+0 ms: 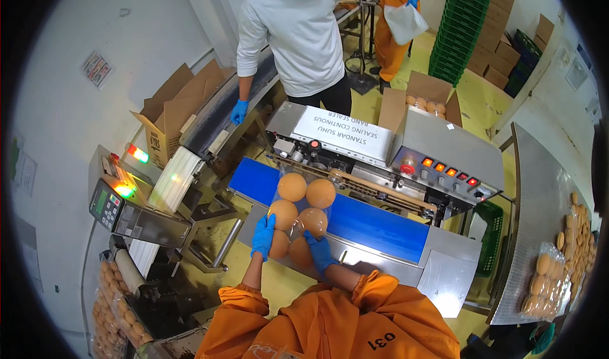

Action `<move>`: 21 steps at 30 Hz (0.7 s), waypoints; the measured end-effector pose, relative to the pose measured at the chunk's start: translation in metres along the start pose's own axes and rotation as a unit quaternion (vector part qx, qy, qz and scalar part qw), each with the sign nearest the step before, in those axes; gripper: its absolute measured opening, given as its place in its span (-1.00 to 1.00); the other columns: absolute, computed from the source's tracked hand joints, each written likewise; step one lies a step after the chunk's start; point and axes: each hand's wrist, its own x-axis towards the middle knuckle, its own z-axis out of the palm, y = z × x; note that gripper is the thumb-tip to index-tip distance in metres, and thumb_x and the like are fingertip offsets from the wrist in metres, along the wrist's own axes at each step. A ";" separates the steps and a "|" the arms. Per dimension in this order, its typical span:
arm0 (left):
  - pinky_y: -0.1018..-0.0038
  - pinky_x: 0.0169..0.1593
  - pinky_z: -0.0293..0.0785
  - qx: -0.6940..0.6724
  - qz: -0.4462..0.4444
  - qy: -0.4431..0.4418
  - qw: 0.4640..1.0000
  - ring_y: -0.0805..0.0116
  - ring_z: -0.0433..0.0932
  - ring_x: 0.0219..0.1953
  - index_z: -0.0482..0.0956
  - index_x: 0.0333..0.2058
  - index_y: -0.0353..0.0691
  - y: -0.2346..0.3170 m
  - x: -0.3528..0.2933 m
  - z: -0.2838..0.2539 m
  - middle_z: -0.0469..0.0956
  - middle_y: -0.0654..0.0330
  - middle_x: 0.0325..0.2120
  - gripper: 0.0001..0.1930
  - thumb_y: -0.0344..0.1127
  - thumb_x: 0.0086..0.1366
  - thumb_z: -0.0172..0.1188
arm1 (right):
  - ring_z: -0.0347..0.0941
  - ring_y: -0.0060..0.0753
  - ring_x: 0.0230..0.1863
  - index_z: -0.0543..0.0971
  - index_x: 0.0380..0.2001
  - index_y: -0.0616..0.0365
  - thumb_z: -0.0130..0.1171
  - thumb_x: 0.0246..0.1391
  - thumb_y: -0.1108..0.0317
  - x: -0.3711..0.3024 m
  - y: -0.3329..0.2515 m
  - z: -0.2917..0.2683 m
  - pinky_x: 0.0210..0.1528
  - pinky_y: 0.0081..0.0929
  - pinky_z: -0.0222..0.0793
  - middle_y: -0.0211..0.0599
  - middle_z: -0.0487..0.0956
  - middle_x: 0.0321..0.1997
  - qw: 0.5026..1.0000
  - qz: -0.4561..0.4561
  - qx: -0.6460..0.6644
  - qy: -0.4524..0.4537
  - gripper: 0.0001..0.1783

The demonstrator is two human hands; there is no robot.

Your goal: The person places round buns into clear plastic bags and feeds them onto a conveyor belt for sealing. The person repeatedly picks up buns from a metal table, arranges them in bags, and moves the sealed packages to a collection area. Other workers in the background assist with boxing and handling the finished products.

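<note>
Head view, and here's a clear plastic bag of round, tan buns (299, 208) held at the blue flat conveyor belt (374, 226), six buns showing inside in two columns of three. Filling looks done for this bag; closing its mouth looks like the part that's left, though the film's far edge, up by the long grey steel machine with glowing orange switches (444, 162), is too faint to tell whether any seal is there. More of this work seems finished over on the right, where clear bags of tan buns (542, 283) lie on the speckled steel tabletop (517, 261), their ends hard to read. Now the grip: the blue-gloved left hand (262, 235) has its fingers closed on the bag's left edge, beside the middle and near buns, while the blue-gloved right hand (321, 254) clasps the near right side, fingers against the lower buns. So the bag sits between the two hands and mostly beyond them, its far buns over the blue belt, its near pair over the steel edge toward the wearer. Whether the belt bears any of the weight, nobody can tell from up here!
</note>
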 end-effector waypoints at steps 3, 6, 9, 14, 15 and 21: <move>0.36 0.10 0.18 -0.027 -0.014 -0.001 1.000 0.08 0.30 0.06 0.28 0.03 -0.40 -0.009 0.008 -0.007 0.32 -0.09 0.01 -0.29 0.19 0.19 -0.10 | 0.40 -0.50 -0.38 0.54 -0.29 0.29 0.16 -0.06 0.03 -0.001 -0.019 0.012 -0.33 -0.51 0.31 -0.31 0.55 -0.40 1.000 0.011 -0.010 -0.008 -0.53; 0.37 0.12 0.15 -0.049 -0.028 0.029 0.998 0.09 0.28 0.08 0.27 0.04 -0.41 -0.030 0.017 -0.009 0.29 -0.08 0.03 -0.27 0.21 0.18 -0.11 | 0.37 -0.50 -0.42 0.53 -0.32 0.28 0.17 -0.07 0.01 0.012 -0.001 0.018 -0.35 -0.50 0.30 -0.33 0.53 -0.43 0.998 0.035 -0.034 -0.042 -0.52; 0.37 0.10 0.18 -0.072 -0.033 0.057 0.995 0.08 0.31 0.05 0.27 0.03 -0.43 -0.050 0.016 -0.013 0.33 -0.08 0.00 -0.27 0.21 0.19 -0.12 | 0.36 -0.52 -0.40 0.51 -0.31 0.29 0.17 -0.09 -0.03 0.002 -0.025 0.027 -0.33 -0.49 0.30 -0.32 0.51 -0.40 0.994 0.078 -0.038 -0.073 -0.48; 0.36 -0.01 0.28 -0.073 -0.022 0.063 0.995 0.12 0.42 -0.11 0.30 -0.02 -0.43 -0.037 0.002 -0.025 0.42 -0.06 -0.11 -0.30 0.19 0.19 -0.10 | 0.39 -0.47 -0.22 0.45 -0.14 0.23 0.16 -0.04 0.06 0.020 0.006 0.029 -0.14 -0.49 0.28 -0.32 0.50 -0.20 0.988 0.081 -0.057 -0.122 -0.50; 0.36 -0.03 0.29 -0.086 -0.026 0.057 0.994 0.15 0.43 -0.14 0.31 -0.03 -0.43 -0.048 0.003 -0.028 0.43 -0.05 -0.13 -0.31 0.19 0.19 -0.09 | 0.39 -0.47 -0.17 0.43 -0.09 0.20 0.16 -0.01 0.13 0.019 0.007 0.030 -0.08 -0.50 0.27 -0.35 0.49 -0.14 0.985 0.087 -0.051 -0.138 -0.53; 0.42 -0.16 0.39 -0.228 -0.082 0.040 0.969 0.33 0.44 -0.22 0.34 -0.10 -0.37 -0.077 -0.028 -0.030 0.45 0.04 -0.19 -0.46 -0.01 0.13 0.14 | 0.37 -0.47 -0.16 0.41 -0.09 0.22 0.18 -0.03 0.14 -0.006 -0.020 0.017 -0.07 -0.47 0.26 -0.34 0.48 -0.15 0.949 0.229 -0.056 -0.208 -0.50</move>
